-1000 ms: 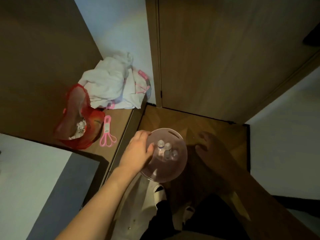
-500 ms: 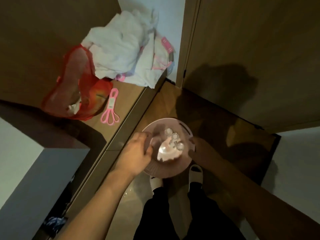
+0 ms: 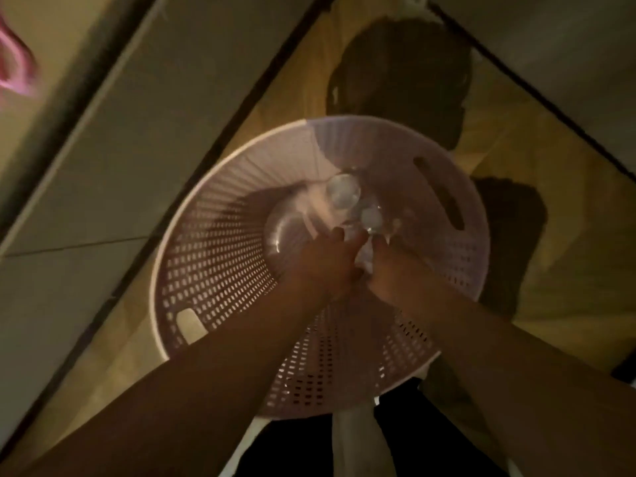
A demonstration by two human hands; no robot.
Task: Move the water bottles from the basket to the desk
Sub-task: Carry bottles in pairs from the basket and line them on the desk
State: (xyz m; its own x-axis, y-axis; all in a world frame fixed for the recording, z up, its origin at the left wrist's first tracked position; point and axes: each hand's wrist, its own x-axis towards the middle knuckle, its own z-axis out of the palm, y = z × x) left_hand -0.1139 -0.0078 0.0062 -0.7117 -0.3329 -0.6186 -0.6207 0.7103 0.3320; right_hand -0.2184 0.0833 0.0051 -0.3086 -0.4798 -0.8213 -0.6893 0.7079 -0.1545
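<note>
Head view, dim and a bit blurred. Round perforated plastic basket [image 3: 213,270] fills mid-frame, seen from above, standing on the wooden floor [image 3: 516,235]. Slot handle cut into its far-right wall, another opening on its near-left wall.

Both arms reach down into the basket from the bottom edge. Left hand [image 3: 320,266] and right hand [image 3: 395,270] sit side by side, nearly touching, deep inside near the bottom. Between them is something clear and pale, likely a bottle body, partly hidden.

Water bottles [image 3: 344,192] all inside the basket, standing upright, caps toward the camera. One large clear top at centre, a smaller cap [image 3: 371,218] just right of it, just beyond the fingertips. A rounded clear shape [image 3: 282,232] left of the left hand, blurry; cannot tell what it is.

Grip, left: fingers point toward the bottles, thumb toward the right hand; cannot tell whether it is clamped on a bottle or apart. Grip, right: fingers curl inward beside the pale object; whether it is clamped also cannot be told.

Pink item [image 3: 13,70] at the top-left edge, blurred, on a lighter surface. Dark trouser legs [image 3: 292,449] at the bottom. Dark shadows on the floor beyond the basket.
</note>
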